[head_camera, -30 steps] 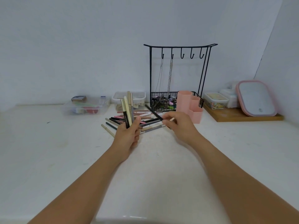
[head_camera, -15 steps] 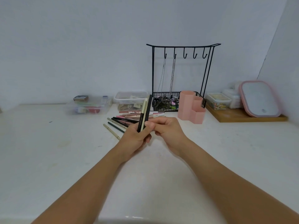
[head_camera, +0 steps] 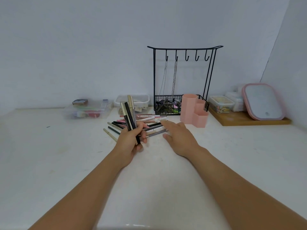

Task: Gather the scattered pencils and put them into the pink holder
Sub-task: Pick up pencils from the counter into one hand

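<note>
Pencils (head_camera: pixel 149 121): scattered on the surface (head_camera: pixel 49 163), left of the holder (head_camera: pixel 193 111)
Wire rack (head_camera: pixel 181 77): placed behind the holder

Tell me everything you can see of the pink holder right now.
The pink holder looks like matte plastic: three joined, open-topped angular cups stepping down from a tall one at back left to the shortest in front. It stands upright on the white table, right of the loose pencils, in front of the wire basket. No pencils show inside; neither hand touches it.
</note>
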A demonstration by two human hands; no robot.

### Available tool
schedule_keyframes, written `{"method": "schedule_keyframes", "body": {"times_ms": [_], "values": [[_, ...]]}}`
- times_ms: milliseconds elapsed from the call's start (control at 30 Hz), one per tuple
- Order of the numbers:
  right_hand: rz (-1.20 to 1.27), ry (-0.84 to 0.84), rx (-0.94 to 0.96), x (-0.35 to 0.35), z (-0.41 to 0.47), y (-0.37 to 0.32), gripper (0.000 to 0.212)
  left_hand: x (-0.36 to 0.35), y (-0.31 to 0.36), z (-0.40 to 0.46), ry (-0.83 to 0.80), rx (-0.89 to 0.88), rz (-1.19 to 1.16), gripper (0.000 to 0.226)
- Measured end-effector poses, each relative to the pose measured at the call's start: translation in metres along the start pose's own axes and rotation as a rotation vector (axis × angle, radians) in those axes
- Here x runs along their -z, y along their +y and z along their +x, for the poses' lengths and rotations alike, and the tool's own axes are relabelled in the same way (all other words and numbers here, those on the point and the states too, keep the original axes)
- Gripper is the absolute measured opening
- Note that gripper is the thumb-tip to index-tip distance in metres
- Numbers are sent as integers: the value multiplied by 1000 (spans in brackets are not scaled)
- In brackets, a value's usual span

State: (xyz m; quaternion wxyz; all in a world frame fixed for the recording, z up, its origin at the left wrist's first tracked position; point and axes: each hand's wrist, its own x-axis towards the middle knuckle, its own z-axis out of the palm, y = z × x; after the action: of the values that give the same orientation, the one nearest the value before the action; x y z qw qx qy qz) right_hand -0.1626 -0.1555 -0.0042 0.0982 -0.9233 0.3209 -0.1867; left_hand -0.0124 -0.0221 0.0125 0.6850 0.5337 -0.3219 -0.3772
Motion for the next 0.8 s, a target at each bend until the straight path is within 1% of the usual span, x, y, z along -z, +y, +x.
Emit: {"method": "schedule_keyframes", "body": {"times_ms": [100,133,200,233,400,533,667,800], "values": [[-82,4,18,1,1,-2,35,-1,1,-1,43,19,-53,41],[-85,7,18,1,1,-1,33,-1,1,0,59,25,-63,40],[-98,13,25,2,1,-2,31,-1,1,0,74,27,-62,29],[-109,16,25,3,1,-3,30,-2,2,-1,80,28,-48,27],[-95,61,1,4,0,-2,21,-6,3,-3,110,25,-5,45],[-72,67,2,8,0,0,6,-5,1,-3,115,21,37,47],[-66,53,-4,14,1,2,6,-4,-1,-3,100,-2,63,44],[0,-33,-33,23,2,8,10,-5,0,-3,90,-13,37,33]]}}
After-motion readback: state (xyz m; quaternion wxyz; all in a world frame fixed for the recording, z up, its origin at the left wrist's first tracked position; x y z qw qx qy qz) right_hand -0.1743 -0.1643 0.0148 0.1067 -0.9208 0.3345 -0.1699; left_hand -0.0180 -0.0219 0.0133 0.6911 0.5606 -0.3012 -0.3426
